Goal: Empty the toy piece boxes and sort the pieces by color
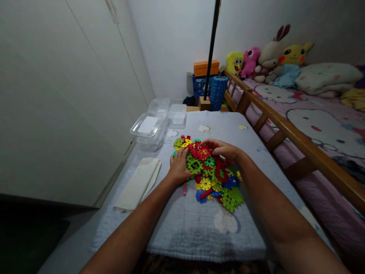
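Observation:
A heap of colourful plastic interlocking building pieces (210, 173) lies on the cloth-covered table: notched discs, square lattice pieces and short rods in red, green, yellow and blue. My left hand (179, 165) rests against the heap's left side, fingers and thumb spread beside a green square piece (194, 164). Over the far side arches my right hand (222, 148), its fingers and thumb apart near a red square piece (203, 153). Both hands touch the heap, and neither clearly grips a piece. Some fingertips are hidden among the pieces. Closer to me lies another green lattice piece (232, 198).
Clear plastic containers (146, 127) stand at the table's far left. Nearer, a folded cream cloth (138, 184) lies flat. A bed's wooden rail (282, 131) runs along the right. Behind the table are a black pole (211, 49), a blue foam roller (218, 93) and an orange box (205, 68).

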Demonstrator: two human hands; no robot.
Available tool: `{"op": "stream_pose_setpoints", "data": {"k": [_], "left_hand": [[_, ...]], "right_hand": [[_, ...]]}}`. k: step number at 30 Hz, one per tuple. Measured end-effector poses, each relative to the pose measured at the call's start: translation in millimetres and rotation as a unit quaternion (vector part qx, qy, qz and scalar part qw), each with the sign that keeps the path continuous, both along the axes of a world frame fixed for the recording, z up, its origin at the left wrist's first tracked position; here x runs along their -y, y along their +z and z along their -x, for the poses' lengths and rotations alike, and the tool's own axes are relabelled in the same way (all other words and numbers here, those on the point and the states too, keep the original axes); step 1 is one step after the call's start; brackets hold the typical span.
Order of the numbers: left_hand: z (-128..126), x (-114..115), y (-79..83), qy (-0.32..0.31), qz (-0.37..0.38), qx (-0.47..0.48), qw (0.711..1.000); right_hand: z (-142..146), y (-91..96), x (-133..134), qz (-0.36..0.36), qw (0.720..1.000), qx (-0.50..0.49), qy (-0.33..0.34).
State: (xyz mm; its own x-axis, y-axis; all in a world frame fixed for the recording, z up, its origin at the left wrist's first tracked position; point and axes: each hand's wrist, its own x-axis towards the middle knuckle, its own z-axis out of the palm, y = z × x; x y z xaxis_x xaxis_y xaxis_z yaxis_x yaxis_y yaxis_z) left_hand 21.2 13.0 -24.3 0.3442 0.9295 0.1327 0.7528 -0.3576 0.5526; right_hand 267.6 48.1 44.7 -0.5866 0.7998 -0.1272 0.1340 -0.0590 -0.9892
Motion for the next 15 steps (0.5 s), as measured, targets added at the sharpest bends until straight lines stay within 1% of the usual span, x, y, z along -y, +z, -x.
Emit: {"op": "stream_pose_setpoints", "data": {"k": [2,4,6,8,10,12,14,15], "left_hand": [[2,-5,-2.9,-0.011,-0.005,0.012,1.000],[4,-10,-6.4,-0.013,-0.019,0.031,0.999],[6,-14,-10.0,-0.010,-0.037,0.057,0.998],[9,-17,-12.8,-0.007,-0.049,0.086,0.995],[11,-20,-14.1,0.001,-0.054,0.114,0.992],[13,-22,-13.9,0.018,-0.053,0.136,0.989],[15,-24,-12.5,0.037,-0.044,0.152,0.987],[15,-25,-11.6,0.044,-0.036,0.158,0.986]], "right_hand": [[-8,5.2,9,-0.026,0.999,0.022,0.019],[-18,8.8,20,-0.059,0.997,0.043,0.020],[-29,8.6,33,-0.099,0.992,0.079,-0.016],[-40,3.3,47,-0.140,0.976,0.141,-0.087],[-52,-7.2,62,-0.186,0.944,0.220,-0.162],[-61,-22.1,76,-0.241,0.900,0.291,-0.217],[-65,-39.2,87,-0.281,0.863,0.340,-0.248],[-65,-47.7,91,-0.288,0.852,0.355,-0.255]]}}
